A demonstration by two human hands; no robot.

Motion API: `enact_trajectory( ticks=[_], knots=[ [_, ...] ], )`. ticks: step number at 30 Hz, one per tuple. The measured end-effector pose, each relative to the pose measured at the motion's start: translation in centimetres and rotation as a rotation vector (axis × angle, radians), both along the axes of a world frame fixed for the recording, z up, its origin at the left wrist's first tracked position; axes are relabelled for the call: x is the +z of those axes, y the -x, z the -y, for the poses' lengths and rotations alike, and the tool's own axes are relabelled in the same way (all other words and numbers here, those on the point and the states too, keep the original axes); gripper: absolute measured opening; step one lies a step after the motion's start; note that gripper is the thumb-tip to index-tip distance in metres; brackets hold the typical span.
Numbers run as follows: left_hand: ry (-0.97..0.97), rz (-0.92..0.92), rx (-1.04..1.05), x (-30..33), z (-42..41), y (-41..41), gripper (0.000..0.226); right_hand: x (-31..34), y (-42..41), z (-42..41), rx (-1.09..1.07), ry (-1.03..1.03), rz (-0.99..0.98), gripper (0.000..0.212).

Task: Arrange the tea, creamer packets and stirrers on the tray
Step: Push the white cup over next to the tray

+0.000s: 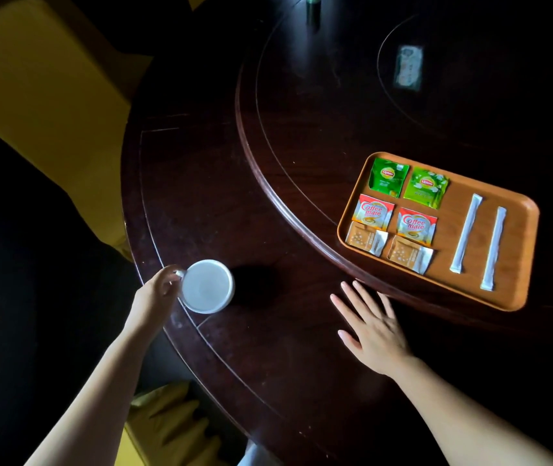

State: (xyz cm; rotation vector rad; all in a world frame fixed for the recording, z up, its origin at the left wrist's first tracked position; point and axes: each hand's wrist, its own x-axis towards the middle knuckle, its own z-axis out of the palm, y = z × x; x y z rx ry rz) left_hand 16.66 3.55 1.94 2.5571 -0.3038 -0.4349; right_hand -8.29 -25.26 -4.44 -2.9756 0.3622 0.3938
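An orange tray sits on the raised turntable at the right. On it lie two green tea packets, two red creamer packets, two tan sachets and two white wrapped stirrers. My left hand grips the handle of a white cup near the table's left edge. My right hand lies flat with fingers spread on the table, just in front of the tray.
The dark round table carries a raised turntable. A green bottle and a faint card sit at the far side. Yellow chairs stand to the left and below.
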Motion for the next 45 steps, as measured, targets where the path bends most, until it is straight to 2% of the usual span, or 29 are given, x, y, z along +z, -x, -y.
enact_trajectory(
  ticks=[4, 7, 10, 14, 24, 28, 36, 41, 45],
  knots=[
    [0.126, -0.047, -0.014, -0.1, 1.8, 0.8, 0.031, 0.0, 0.0, 0.0, 0.005, -0.002, 0.008, 0.064],
    [0.124, -0.081, 0.012, -0.3, 2.2, 0.6, 0.024, -0.1, 0.0, 0.1, 0.003, 0.002, 0.008, 0.065],
    [0.144, -0.23, 0.091, -0.3, 1.4, 0.1, 0.013, -0.2, 0.0, 0.1, 0.003, 0.005, 0.018, 0.066],
    [0.08, -0.362, -0.036, -0.3, 0.6, 1.4, 0.012, -0.4, 0.0, 0.2, 0.006, 0.003, 0.047, 0.065],
    [0.504, -0.586, 0.215, -1.7, -0.4, 6.8, 0.011, -0.7, -0.1, 0.2, 0.003, 0.007, 0.045, 0.065],
    [0.612, -0.601, 0.267, -2.0, 0.5, 7.2, 0.012, -0.7, -0.1, 0.2, 0.004, 0.004, 0.039, 0.065],
    [0.781, -0.55, 0.146, 1.1, 5.9, 4.2, 0.02, -0.7, -0.1, 0.3, 0.007, -0.029, 0.054, 0.065],
    [0.751, -0.484, -0.049, 3.5, 12.2, 0.4, 0.024, -0.8, 0.1, 0.3, -0.006, -0.073, 0.072, 0.067],
    [0.746, -0.548, -0.09, 3.6, 16.4, -2.1, 0.026, -0.8, 0.0, 0.3, -0.009, -0.099, 0.095, 0.066]
  ],
)
